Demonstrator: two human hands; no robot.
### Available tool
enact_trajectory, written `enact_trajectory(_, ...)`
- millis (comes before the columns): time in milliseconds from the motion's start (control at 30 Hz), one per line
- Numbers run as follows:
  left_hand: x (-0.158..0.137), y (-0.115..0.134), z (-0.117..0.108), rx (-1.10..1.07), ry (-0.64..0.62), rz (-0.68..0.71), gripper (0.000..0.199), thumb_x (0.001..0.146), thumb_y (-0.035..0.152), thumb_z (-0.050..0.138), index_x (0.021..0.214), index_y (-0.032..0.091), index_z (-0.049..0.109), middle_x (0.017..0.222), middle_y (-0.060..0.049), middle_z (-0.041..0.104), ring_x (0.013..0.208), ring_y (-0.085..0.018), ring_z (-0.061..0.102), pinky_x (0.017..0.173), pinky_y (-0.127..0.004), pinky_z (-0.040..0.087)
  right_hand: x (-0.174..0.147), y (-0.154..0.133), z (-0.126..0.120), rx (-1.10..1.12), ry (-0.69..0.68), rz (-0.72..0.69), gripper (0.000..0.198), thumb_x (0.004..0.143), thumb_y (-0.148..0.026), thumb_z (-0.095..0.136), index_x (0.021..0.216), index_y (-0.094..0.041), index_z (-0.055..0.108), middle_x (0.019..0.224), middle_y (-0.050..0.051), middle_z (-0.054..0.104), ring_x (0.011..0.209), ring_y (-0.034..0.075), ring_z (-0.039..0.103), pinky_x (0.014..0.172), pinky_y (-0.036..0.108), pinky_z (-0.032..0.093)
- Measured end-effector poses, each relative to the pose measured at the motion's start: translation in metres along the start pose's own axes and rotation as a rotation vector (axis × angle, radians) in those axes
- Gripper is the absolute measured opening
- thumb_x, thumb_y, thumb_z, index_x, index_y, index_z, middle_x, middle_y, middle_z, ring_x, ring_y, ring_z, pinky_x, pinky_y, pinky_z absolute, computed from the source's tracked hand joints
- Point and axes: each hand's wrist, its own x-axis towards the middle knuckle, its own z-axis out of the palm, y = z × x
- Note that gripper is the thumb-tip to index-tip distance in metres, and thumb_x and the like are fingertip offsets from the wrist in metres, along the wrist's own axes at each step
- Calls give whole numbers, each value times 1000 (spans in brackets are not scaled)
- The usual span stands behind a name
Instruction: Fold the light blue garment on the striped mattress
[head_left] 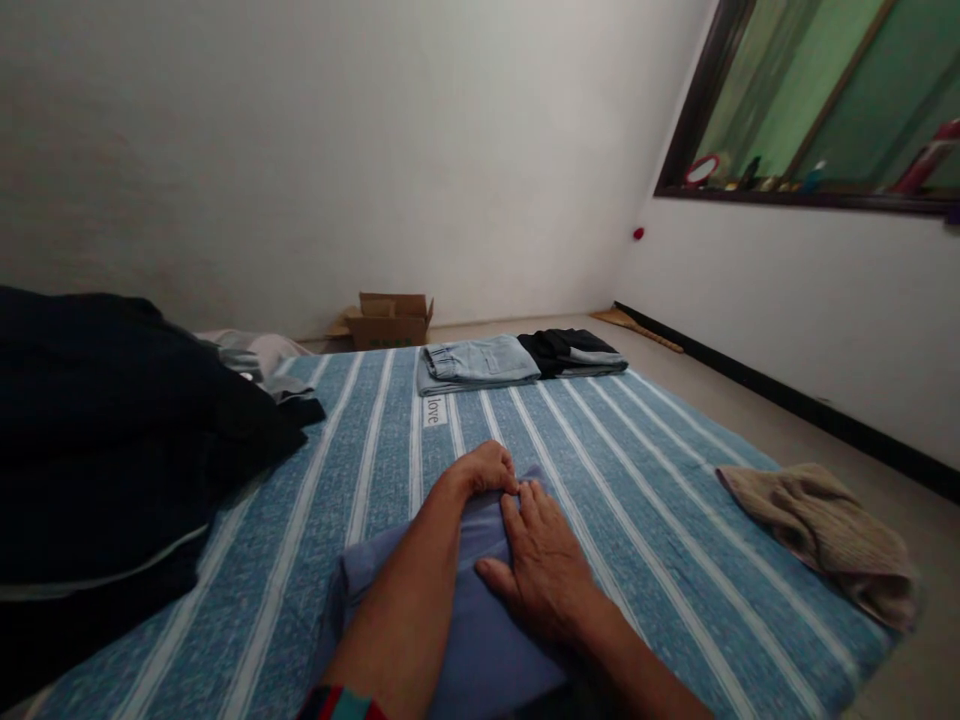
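Observation:
A blue-purple folded garment (480, 640) lies before me on the blue striped bed sheet (660, 530); its exact kind is hidden under my arms. At its far edge, my left hand (486, 468) has its fingers curled and closed on the cloth. My right hand (541, 550) lies palm down on the same garment, thumb apart from the outstretched fingers. The fingertips of both hands nearly meet near the garment's far corner. Farther off, folded light-blue jeans (484, 360) lie beside folded black clothing (574, 352).
A heap of dark clothes (120, 430) covers the bed's left side. On the right edge lies a crumpled brown towel (825, 530). An open cardboard box (388, 320) stands beyond the bed by the wall. Small items line the window sill (787, 195).

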Motion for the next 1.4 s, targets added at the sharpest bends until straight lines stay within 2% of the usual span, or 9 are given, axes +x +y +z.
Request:
enact_trajectory(167,-1,15,-6,191,47,-17,22,84,34,59,79,12,60,76,1,61,69,-14,59,64,-29,48,1,0,3,37,57,-17,80,84,-59,43,140,-3,31,147,22,21,136,37,9,110,50,12)
enact_trajectory(267,-11,34,-12,313,114,-8,17,81,30,61,84,13,62,83,-3,64,78,-17,61,72,-33,48,2,1,2,60,65,-30,81,84,-58,45,141,-3,28,147,23,21,136,38,10,109,52,14)
enact_trajectory(467,-81,59,-1,451,194,98,23,78,20,51,96,17,64,99,-10,67,96,-24,61,81,-33,45,4,4,8,88,107,-69,76,85,-52,45,143,-6,24,148,20,20,136,36,11,109,52,16)
enact_trajectory(567,-122,36,17,521,231,141,32,79,21,49,109,17,60,119,-11,60,114,-25,52,97,-39,38,4,6,12,69,99,-60,71,90,-53,35,139,-2,32,146,24,23,136,37,11,109,52,15)
enact_trajectory(633,-139,9,28,580,291,40,42,82,26,47,122,15,53,135,-14,48,127,-29,39,104,-50,29,4,6,12,60,91,-63,76,87,-58,37,139,-2,33,146,25,23,135,38,11,109,52,14)
enact_trajectory(800,-149,-40,44,548,411,28,46,88,37,38,132,23,46,143,-8,38,133,-26,32,107,-53,22,4,4,7,46,61,-41,80,86,-62,36,140,-4,31,146,26,21,136,38,9,109,50,12)
enact_trajectory(1167,-156,-32,44,534,513,-81,52,81,44,47,130,25,49,144,-11,37,135,-29,27,107,-54,17,3,6,0,17,43,-49,82,86,-64,34,139,-2,31,145,26,25,135,39,14,108,50,14)
enact_trajectory(1300,-160,-43,43,457,568,-206,62,80,51,43,132,17,46,147,-16,28,136,-33,22,106,-51,21,4,7,-5,24,50,-54,83,84,-66,34,139,-4,32,145,24,26,135,36,14,108,49,14)
enact_trajectory(1400,-160,-51,45,295,665,-279,66,85,53,29,133,9,42,148,-19,23,136,-33,20,108,-45,23,7,10,-5,21,85,-60,84,83,-68,36,136,-3,34,143,25,28,135,36,16,108,48,15)
